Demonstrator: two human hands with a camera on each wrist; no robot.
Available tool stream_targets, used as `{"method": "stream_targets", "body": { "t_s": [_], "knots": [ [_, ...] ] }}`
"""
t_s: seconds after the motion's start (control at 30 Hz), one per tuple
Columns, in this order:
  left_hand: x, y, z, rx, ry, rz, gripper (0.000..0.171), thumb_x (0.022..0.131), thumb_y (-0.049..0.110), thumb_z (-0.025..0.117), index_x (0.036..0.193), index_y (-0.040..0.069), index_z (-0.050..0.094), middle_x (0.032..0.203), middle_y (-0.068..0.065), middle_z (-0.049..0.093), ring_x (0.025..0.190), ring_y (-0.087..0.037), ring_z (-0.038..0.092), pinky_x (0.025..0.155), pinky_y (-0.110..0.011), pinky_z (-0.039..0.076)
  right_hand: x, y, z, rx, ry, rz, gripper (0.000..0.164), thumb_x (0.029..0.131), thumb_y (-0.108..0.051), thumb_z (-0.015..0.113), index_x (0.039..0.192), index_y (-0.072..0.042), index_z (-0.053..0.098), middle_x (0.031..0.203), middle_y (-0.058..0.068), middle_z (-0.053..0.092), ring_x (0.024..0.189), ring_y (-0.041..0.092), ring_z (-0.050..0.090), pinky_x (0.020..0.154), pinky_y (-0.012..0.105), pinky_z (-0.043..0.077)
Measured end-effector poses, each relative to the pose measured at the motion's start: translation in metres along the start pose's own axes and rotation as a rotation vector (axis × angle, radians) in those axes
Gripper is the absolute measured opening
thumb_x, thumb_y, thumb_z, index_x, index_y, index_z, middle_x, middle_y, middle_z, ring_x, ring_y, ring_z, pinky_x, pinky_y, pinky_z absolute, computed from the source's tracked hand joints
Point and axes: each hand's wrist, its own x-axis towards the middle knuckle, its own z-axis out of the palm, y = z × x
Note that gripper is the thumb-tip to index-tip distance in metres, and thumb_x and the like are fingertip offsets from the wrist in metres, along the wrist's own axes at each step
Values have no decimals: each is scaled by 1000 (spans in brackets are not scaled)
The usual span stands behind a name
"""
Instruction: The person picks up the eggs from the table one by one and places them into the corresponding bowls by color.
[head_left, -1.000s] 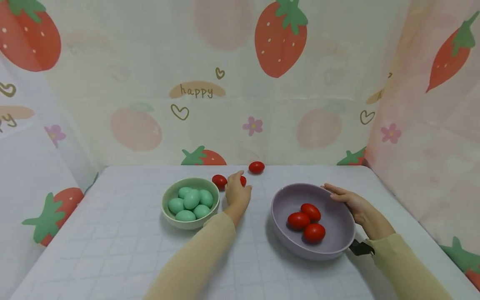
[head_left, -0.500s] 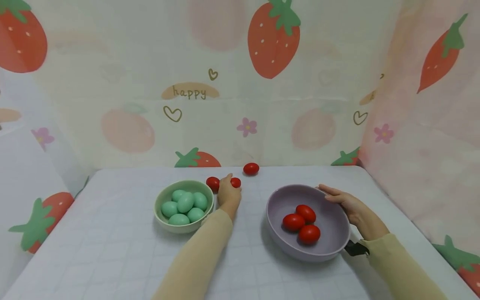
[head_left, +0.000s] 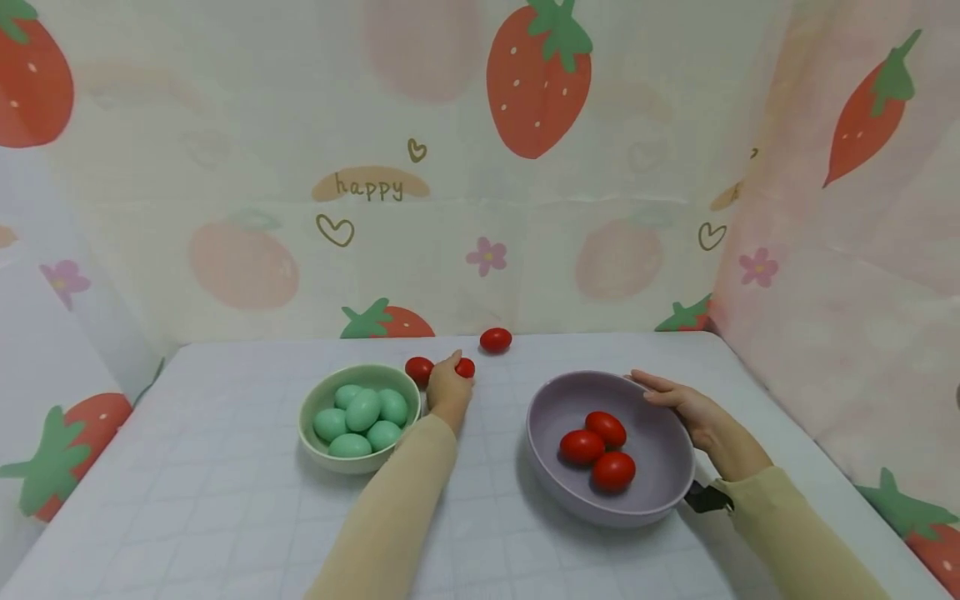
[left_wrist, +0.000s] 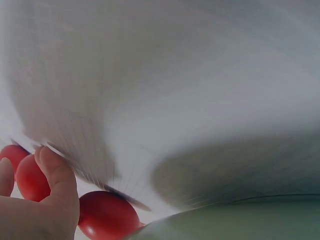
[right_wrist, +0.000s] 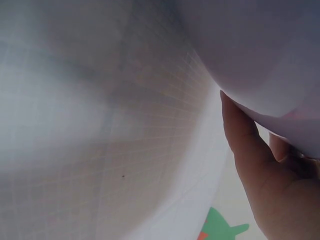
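Note:
In the head view my left hand (head_left: 448, 392) reaches to the back of the table and pinches a red egg (head_left: 466, 367); the left wrist view shows thumb and finger at the held egg (left_wrist: 33, 181). Just left of this hand lies a second red egg (head_left: 418, 370), and a third red egg (head_left: 496, 340) sits farther back by the wall. My right hand (head_left: 701, 421) rests against the far right side of a purple bowl (head_left: 660, 454), fingers extended along its outer wall. Three red eggs (head_left: 613, 472) lie in that bowl.
A pale green bowl (head_left: 318, 458) with several mint-green eggs (head_left: 363, 409) stands left of my left forearm, close to the sleeve. A strawberry-print cloth (head_left: 536, 242) hangs behind the white table (head_left: 225, 500). A black strap (head_left: 707, 498) shows at the right wrist.
My left fingers have closed around the red egg at the back of the table. The whole head view has shifted slightly left; the right hand stays at the purple bowl.

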Motion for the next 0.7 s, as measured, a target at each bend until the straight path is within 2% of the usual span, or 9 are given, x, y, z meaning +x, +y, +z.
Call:
{"method": "stream_targets", "body": {
  "t_s": [0.1,0.27,0.4,0.57,0.7],
  "knots": [
    [-1,1,2,25,-4,-4,53,89,0,67,139,15,56,137,-14,54,127,-31,47,100,-44,45,0,0,1,-5,3,1,51,100,-14,51,149,-24,41,111,-26,58,106,2,55,91,23,45],
    [-3,2,3,41,9,-14,48,90,-3,63,134,17,61,132,-17,53,122,-31,49,98,-44,46,0,-1,2,-11,-6,-6,59,101,-13,49,154,-12,22,111,-27,58,106,1,56,91,22,46],
    [-4,1,2,42,-3,2,47,91,-2,63,134,16,61,134,-14,57,122,-30,50,99,-44,45,1,-2,3,-30,-4,-6,63,100,-13,49,154,-8,15,112,-27,56,106,0,54,92,22,45],
    [-6,0,0,18,-36,20,47,90,-1,65,135,12,59,135,-12,57,125,-31,49,102,-45,43,1,-1,3,-32,10,6,60,100,-15,51,154,-13,25,113,-25,57,107,1,54,92,23,45],
    [-7,-1,-2,-29,-69,-18,51,89,2,67,138,12,57,138,-13,55,127,-33,46,99,-46,45,0,-1,2,-13,6,5,55,100,-13,50,152,-18,33,111,-25,58,107,2,54,92,22,45]
  ]
}}
